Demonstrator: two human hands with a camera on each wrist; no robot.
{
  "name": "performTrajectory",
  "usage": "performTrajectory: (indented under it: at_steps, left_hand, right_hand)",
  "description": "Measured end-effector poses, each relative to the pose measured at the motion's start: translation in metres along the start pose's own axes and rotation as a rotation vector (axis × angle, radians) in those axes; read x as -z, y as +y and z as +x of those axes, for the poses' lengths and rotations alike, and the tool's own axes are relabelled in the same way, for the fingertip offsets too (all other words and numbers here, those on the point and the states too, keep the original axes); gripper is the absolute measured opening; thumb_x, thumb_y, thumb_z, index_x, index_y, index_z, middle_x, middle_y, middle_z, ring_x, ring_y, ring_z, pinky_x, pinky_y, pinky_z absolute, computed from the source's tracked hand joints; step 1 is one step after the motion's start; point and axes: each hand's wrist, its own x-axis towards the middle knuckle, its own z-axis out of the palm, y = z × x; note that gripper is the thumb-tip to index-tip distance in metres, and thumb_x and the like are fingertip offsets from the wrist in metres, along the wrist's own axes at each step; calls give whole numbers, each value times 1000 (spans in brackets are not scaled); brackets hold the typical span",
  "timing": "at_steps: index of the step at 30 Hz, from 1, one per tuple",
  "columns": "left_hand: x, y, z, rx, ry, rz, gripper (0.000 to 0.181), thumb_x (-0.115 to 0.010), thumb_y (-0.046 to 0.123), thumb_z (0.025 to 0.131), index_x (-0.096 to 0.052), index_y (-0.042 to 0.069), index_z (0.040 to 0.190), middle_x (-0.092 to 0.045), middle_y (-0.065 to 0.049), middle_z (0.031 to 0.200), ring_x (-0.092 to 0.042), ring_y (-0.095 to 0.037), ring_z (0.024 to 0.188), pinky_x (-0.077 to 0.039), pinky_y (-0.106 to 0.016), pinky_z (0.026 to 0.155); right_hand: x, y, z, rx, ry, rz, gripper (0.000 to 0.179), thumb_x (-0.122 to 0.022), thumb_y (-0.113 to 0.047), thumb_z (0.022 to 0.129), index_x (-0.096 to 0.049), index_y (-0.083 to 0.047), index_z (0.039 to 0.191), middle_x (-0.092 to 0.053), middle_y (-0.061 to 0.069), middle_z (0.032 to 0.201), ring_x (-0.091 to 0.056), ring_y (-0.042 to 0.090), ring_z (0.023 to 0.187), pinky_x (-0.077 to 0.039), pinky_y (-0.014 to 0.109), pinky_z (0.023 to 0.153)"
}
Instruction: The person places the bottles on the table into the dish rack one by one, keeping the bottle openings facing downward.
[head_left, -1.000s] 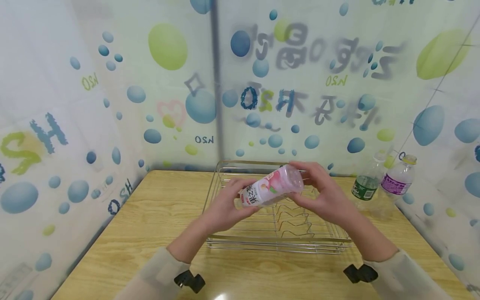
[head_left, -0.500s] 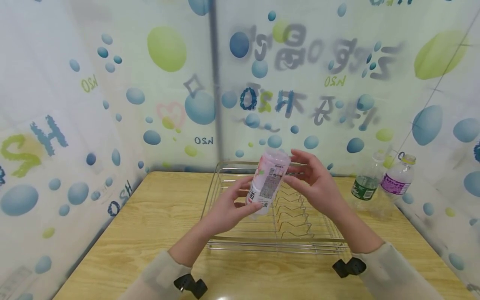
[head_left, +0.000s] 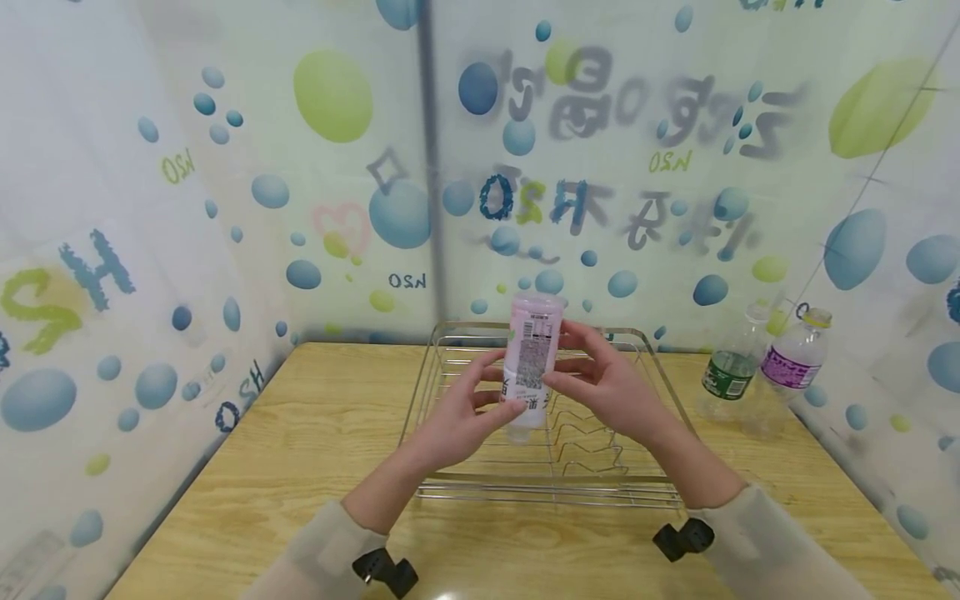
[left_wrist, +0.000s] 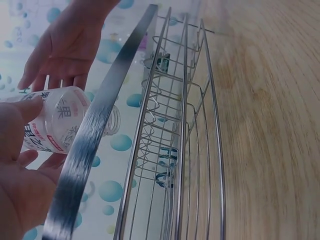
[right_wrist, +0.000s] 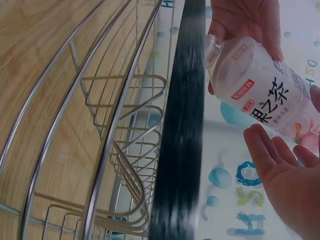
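In the head view a plastic drink bottle [head_left: 534, 350] with a pink and white label is upside down above the wire rack, base up. Its clear neck [left_wrist: 113, 121] shows no cap in the left wrist view. My left hand [head_left: 463, 417] grips the bottle near its shoulder, thumb in front and fingers behind. On the other side, my right hand [head_left: 611, 387] holds the upper part, its thumb on the label's edge. The right wrist view shows the right fingers [right_wrist: 272, 150] alongside the label.
A metal wire rack [head_left: 480, 481] with wavy dividers stands on the wooden table [head_left: 300, 500] below the hands. To its right stand two clear bottles, one with a green label [head_left: 729, 375], one with a purple label [head_left: 791, 367]. Patterned curtains [head_left: 345, 200] enclose the table.
The bottle has turned from slanting sideways to nearly upright with its base up, and its barcode side now faces me. My right hand left its base and came round its right side.
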Motion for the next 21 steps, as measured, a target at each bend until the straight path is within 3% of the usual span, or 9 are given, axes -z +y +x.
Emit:
performTrajectory:
  at_steps: [11, 21]
  left_hand:
    - [0, 0, 1, 10, 0, 36, 72, -75, 28, 107, -35, 35, 166, -58, -10, 148, -67, -32, 125, -62, -49, 103]
    - [1, -1, 1, 5, -9, 55, 72, -76, 29, 106, -36, 36, 166, -60, -9, 148, -67, -32, 126, -62, -50, 103]
  right_hand:
    - [-10, 0, 4, -55, -18, 35, 90, -80, -13, 102, -26, -24, 173, -51, 19, 156, -67, 43, 132, -64, 54, 103]
    - [-11, 0, 3, -51, -3, 10, 90, -80, -13, 102, -25, -21, 173, -53, 20, 153, -68, 43, 130, -63, 55, 104]
